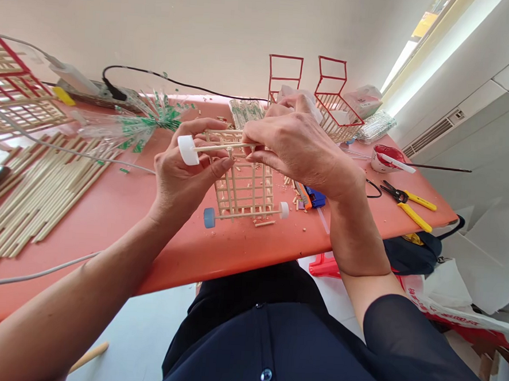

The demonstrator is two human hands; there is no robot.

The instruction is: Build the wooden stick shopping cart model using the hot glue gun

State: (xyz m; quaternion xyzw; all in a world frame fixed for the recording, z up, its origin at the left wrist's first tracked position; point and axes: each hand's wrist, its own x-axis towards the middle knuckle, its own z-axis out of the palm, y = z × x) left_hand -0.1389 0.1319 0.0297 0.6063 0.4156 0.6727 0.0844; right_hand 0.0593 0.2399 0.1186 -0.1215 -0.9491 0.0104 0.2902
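A small cart of thin wooden sticks (253, 199) stands tilted between my hands, its lattice side towards me. Bottle caps sit on its axle ends: a blue cap (209, 217) and a white cap (284, 210) low down, and a larger white cap (188, 150) at the upper left. My left hand (187, 169) is closed on the cart's upper left corner, thumb and fingers around the sticks beside that cap. With its fingertips, my right hand (298, 144) pinches the upper stick (222, 147) near its right end; the fingers partly hide that end.
Loose wooden sticks (60, 196) lie at left. Red-painted stick carts (335, 100) stand at the back right. Pliers with yellow handles (409, 203), a red paint cup (383, 158) with a brush, and a blue-orange utility knife (312, 197) lie at right. Cables cross the left side.
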